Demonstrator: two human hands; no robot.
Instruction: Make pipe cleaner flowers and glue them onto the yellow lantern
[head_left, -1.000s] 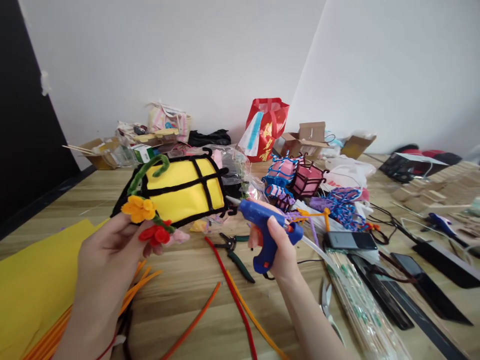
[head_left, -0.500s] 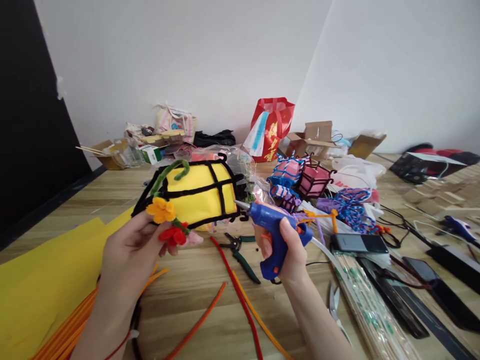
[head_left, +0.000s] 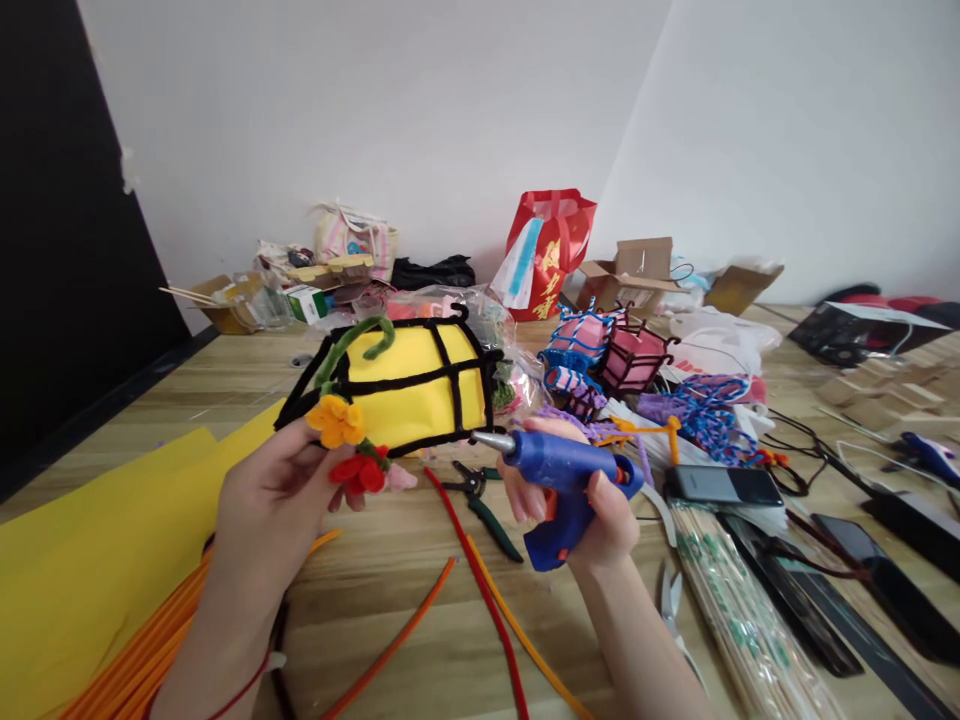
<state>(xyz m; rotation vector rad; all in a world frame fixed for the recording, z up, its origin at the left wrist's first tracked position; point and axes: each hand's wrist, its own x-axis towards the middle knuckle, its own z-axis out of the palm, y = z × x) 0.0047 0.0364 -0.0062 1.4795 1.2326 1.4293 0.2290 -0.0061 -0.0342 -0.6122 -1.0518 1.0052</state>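
Pinched in my left hand [head_left: 274,495] is a yellow lantern [head_left: 409,385] with black fuzzy edging, tilted on its side. A green fuzzy stem [head_left: 337,350] with an orange flower [head_left: 335,421], a red flower [head_left: 361,469] and a pale pink one [head_left: 401,478] lies against its near left end, by my fingertips. My right hand [head_left: 600,510] is wrapped round a blue glue gun [head_left: 566,480]. The metal nozzle points left, close to the lantern's lower right corner; whether they touch I cannot tell.
Green-handled pliers [head_left: 495,530] and red and orange fuzzy stems [head_left: 480,580] lie below the hands. Yellow sheets [head_left: 97,530] are at left. Pink lanterns [head_left: 634,358], a power bank [head_left: 724,486], scissors [head_left: 671,605] and wrapped sticks [head_left: 739,600] are at right. A red bag [head_left: 551,255] stands behind.
My right hand has turned the glue gun more level and moved it slightly right and down. The lantern and flowers in my left hand appear a little further right.
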